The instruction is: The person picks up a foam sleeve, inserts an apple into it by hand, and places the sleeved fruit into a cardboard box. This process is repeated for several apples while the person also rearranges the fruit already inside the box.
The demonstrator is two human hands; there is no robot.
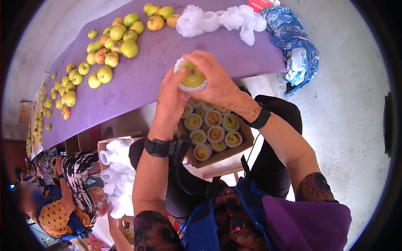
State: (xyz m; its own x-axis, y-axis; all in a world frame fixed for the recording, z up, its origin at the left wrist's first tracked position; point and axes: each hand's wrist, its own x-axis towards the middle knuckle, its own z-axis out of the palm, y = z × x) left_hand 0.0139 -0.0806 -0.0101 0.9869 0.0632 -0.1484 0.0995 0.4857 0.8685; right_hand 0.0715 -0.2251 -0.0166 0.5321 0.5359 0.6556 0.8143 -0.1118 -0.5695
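Observation:
Between my two hands is a yellow-green apple [193,78] in a white foam net sleeve, held up over the near edge of the purple table. My left hand [169,96] grips it from the left, with the thumb against its side. My right hand [217,79] wraps its right side and top, fingers bent over it. Below my hands a cardboard box [247,144] holds several apples in foam nets, set side by side. Part of the box is hidden behind my hands and wrists.
Loose apples [117,32] lie across the purple table [138,79]. White foam nets [209,21] and a blue patterned cloth [293,46] are at its right end. More foam nets [119,175] fill a box at my left. Another person [58,213] sits at far left.

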